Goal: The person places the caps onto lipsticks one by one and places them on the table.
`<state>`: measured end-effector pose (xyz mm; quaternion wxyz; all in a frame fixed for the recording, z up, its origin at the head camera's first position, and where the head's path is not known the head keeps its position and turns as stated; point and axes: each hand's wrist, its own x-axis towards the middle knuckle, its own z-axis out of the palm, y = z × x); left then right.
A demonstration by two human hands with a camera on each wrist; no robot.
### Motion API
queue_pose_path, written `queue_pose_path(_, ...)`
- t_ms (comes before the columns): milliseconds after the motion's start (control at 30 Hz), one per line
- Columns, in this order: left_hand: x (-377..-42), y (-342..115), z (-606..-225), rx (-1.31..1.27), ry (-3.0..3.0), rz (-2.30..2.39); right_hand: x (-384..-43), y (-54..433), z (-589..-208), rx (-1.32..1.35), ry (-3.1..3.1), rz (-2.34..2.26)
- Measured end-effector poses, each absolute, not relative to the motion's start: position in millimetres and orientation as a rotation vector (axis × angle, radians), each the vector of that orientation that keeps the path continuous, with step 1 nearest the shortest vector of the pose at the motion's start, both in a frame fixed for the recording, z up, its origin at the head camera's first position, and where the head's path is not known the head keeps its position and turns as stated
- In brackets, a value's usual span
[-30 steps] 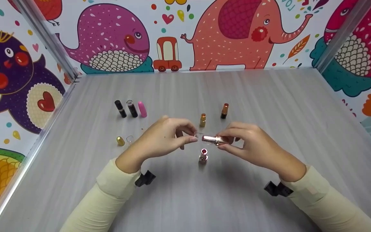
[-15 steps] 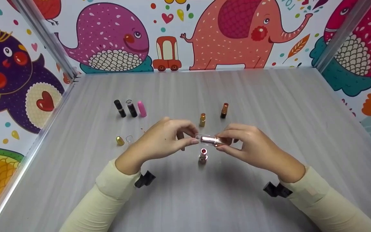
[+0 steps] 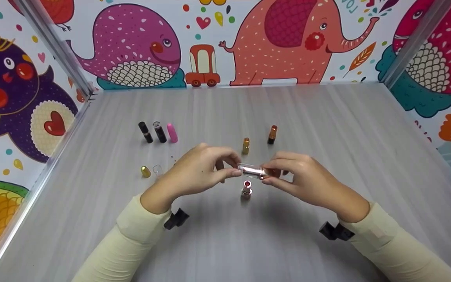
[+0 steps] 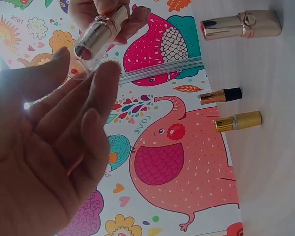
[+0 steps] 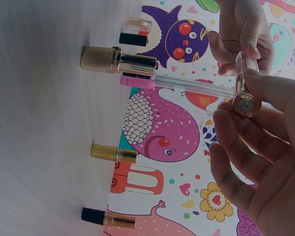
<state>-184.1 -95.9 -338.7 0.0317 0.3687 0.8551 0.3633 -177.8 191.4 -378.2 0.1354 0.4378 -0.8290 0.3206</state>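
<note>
My right hand (image 3: 311, 178) grips the base of a shiny rose-gold lipstick (image 3: 253, 171), held nearly level above the table. From the other side my left hand (image 3: 198, 168) pinches a clear cap (image 5: 244, 63) between thumb and fingertips. The cap's see-through wall surrounds the lipstick's metal tube and its dark red tip. In the right wrist view the round end of the lipstick faces the camera. Just below the hands, a similar rose-gold lipstick (image 3: 246, 190) stands upright and uncapped on the table, its red tip showing.
Beyond the hands stand a gold lipstick (image 3: 246, 146) and a black-and-gold one (image 3: 272, 135). At left are a black tube (image 3: 145, 132), a clear-topped dark tube (image 3: 159, 132) and a pink tube (image 3: 172, 132). A gold cap (image 3: 145, 171) and a clear cap (image 3: 157, 170) sit near my left forearm.
The lipstick and the clear cap have come together: the tube now reaches deeper into the cap, near my left fingertips. The things on the table stay where they were.
</note>
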Motion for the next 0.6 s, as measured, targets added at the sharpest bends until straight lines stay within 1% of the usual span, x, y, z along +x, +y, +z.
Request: queue_pose_path(600, -183.4, -93.3, -341.4, 1.168, 2.66, 1.085, -176.6, 188.9, -380.2, 1.301, -2.392, 0.916)
